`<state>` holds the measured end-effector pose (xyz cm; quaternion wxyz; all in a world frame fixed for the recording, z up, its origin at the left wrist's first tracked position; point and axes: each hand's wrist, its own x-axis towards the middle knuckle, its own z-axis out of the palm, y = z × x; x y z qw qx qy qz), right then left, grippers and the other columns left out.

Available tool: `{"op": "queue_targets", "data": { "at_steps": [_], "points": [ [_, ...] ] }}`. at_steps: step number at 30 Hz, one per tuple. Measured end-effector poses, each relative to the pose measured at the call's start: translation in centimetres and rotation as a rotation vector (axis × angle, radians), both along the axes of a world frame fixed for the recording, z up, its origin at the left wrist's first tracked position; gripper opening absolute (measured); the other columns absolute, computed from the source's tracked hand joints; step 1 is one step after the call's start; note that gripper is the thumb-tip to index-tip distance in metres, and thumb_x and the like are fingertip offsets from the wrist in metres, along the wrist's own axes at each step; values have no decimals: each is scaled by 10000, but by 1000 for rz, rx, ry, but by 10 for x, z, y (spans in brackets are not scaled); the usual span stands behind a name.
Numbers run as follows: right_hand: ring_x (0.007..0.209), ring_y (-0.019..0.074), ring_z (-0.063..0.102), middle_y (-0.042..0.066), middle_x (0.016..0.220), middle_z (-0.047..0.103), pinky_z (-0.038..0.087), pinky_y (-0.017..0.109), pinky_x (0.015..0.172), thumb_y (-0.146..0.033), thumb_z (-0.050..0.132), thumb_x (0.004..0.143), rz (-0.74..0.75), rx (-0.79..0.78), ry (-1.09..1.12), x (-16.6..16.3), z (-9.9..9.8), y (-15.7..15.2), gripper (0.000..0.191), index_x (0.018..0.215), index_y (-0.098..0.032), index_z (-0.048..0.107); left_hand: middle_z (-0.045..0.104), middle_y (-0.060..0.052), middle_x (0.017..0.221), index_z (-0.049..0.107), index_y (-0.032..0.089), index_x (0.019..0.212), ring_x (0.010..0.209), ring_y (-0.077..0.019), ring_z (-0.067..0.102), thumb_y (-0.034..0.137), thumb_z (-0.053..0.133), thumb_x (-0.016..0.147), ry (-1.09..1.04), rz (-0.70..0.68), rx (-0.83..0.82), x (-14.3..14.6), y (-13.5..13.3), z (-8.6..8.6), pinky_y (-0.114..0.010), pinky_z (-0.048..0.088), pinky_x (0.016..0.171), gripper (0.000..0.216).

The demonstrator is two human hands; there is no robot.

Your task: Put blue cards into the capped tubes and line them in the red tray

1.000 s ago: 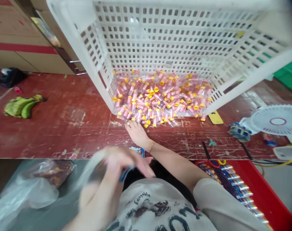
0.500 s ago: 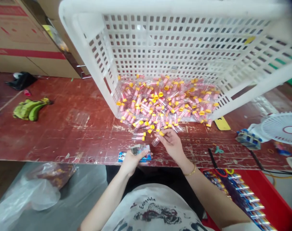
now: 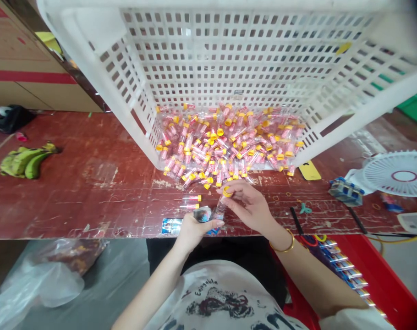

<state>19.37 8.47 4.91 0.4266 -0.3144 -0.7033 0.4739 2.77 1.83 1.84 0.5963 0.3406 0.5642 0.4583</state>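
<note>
My right hand [image 3: 248, 206] pinches a clear tube with a yellow cap [image 3: 219, 208], holding it tilted above the table's front edge. The tube's lower end meets the fingers of my left hand [image 3: 194, 229]. That hand is closed on a small clear-and-blue packet [image 3: 203, 214], partly covered by the thumb. A blue printed card [image 3: 172, 225] lies on the table beside it. Two yellow-capped tubes [image 3: 191, 199] rest just beyond my left hand. A heap of similar tubes with pink labels [image 3: 215, 146] spills from the white plastic basket [image 3: 208, 59], which lies on its side.
Green bananas [image 3: 26, 162] lie on the red table [image 3: 81, 192] at left, with cardboard boxes behind. A yellow card [image 3: 310, 170], a bundle of clear-and-blue packs [image 3: 346, 191] and a white fan [image 3: 397, 174] are at right. Below stands a red bin [image 3: 383, 275] with packs.
My right hand has brought the tube left and more upright, against my left hand. My left hand has shifted slightly, still holding the packet. The view has moved a little.
</note>
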Motion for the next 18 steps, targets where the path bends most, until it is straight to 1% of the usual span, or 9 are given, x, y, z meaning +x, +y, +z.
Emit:
{"op": "queue_targets", "data": {
  "at_steps": [2,4,7,10,12,14,16,17,18],
  "points": [
    [942,187,617,71,1033,584,554,359,823,-255,648,824,42,-24,-12,-2,-1,2,123,923,-215,587,465,83,494,536,148,519,490,-58,417,280,859,528,17,-9,-5,-1,0,0,-183,360,505,349],
    [858,165,632,56,979,596,558,340,797,-283,671,804,88,-140,36,-5,-4,5,145,889,-208,581,500,72,514,561,145,546,501,-67,454,293,861,527,-26,-3,-18,0,-1,1,-189,391,518,334],
    [746,150,650,15,841,617,563,331,752,-344,704,771,58,-375,124,-8,-15,7,218,859,-209,558,638,0,621,674,130,709,586,-136,600,353,835,582,-231,-20,-104,6,-2,3,-258,505,607,304],
    [766,156,653,10,804,634,555,325,751,-409,672,789,-3,-492,131,-7,-26,0,240,850,-208,556,696,-49,720,706,134,882,664,-179,663,379,802,642,-417,-8,-248,13,1,6,-307,557,635,356],
    [794,157,639,23,878,629,556,306,716,-414,694,763,54,-512,99,-5,-31,-12,291,916,-215,548,699,-43,732,703,147,893,662,-166,664,376,799,650,-479,47,-287,19,5,8,-277,560,597,348],
    [836,166,625,42,1007,594,562,289,665,-347,799,647,130,-512,65,-6,-33,-28,546,1074,-246,474,700,-41,742,700,145,865,645,-148,657,378,802,646,-510,82,-293,23,9,10,-250,556,575,335],
    [877,171,615,58,1098,542,564,278,651,-232,841,570,115,-470,29,-8,-34,-40,775,1173,-281,357,699,-46,736,696,130,832,612,-132,644,388,795,654,-510,82,-284,27,11,12,-239,554,573,329],
    [878,165,612,59,1103,528,561,273,656,-189,822,581,73,-430,12,-9,-35,-44,786,1180,-287,324,698,-48,728,693,123,822,598,-127,639,398,783,668,-502,63,-281,27,10,12,-234,551,571,327],
    [854,151,611,54,1089,521,555,262,650,-163,785,619,25,-389,-2,-10,-36,-47,733,1167,-286,313,697,-45,720,689,122,819,594,-125,638,398,773,682,-490,40,-272,28,9,12,-227,545,568,320]
  ]
}}
